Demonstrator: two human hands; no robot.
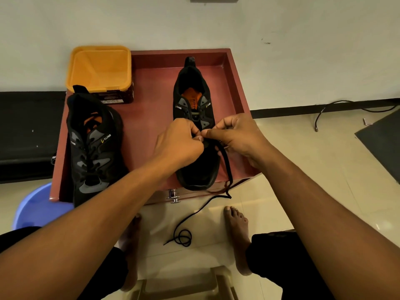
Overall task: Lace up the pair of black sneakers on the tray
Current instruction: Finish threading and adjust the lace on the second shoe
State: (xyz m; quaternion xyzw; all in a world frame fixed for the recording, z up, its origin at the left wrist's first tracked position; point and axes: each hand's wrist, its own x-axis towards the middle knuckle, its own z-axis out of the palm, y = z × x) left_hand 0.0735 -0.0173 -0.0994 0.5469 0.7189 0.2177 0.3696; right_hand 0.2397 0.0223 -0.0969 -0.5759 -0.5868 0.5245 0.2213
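Loose end of the black lace [184, 237] is coiled on the floor between the bare feet, and it runs up over the tray's front edge. Both grips are curled tight. The left grip [179, 144] and right grip [236, 135] pinch the lace, fingertips touching, over the middle of the unlaced sneaker [194, 167] on the right of the tray [236, 83]. The laced sneaker [93, 148] sits at the left edge, with a yellow tub [99, 68] just behind it.
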